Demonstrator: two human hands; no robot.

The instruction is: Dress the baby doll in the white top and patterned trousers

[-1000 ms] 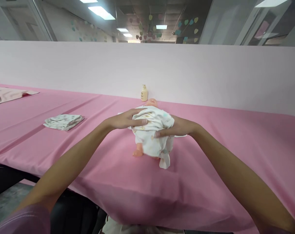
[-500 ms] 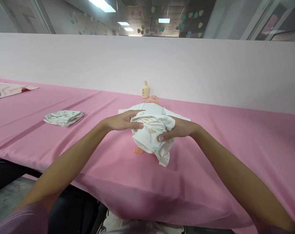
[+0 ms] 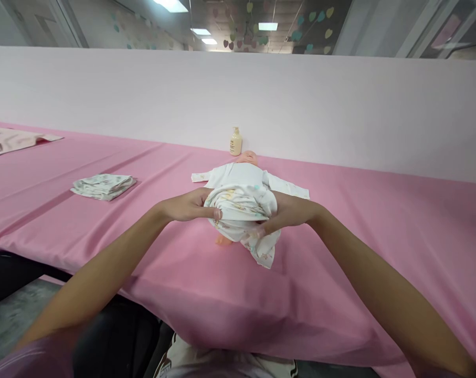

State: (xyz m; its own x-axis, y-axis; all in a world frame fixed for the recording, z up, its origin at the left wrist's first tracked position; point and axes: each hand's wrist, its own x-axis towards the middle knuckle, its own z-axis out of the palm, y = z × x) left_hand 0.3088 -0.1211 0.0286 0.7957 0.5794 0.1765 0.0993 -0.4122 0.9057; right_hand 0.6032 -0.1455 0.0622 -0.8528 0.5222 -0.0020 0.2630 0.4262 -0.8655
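A baby doll (image 3: 249,157) lies on its back on the pink-covered table, its head toward the wall. It wears a white long-sleeved baby top (image 3: 241,174) with the sleeves spread out sideways. White printed baby pants (image 3: 243,202) are bunched around its lower body. My left hand (image 3: 192,205) grips the left side of the waistband, thumb in front and fingers hidden behind. On the opposite side my right hand (image 3: 293,211) holds the waistband, its thumb slightly blurred over the cloth. One bare doll foot (image 3: 223,240) shows below, while a trouser leg hangs loose at the right.
A cream pump bottle (image 3: 235,142) stands by the wall beyond the doll's head. Folded printed cloth (image 3: 103,187) lies to the left. At the far left is a pale pink mat (image 3: 23,142) with items on it. The table's front edge (image 3: 238,320) is close to my body.
The waistband has been gathered and folded down more, and its opening looks rounder. My left hand has shifted slightly left and down; my right thumb has moved a little on the cloth.
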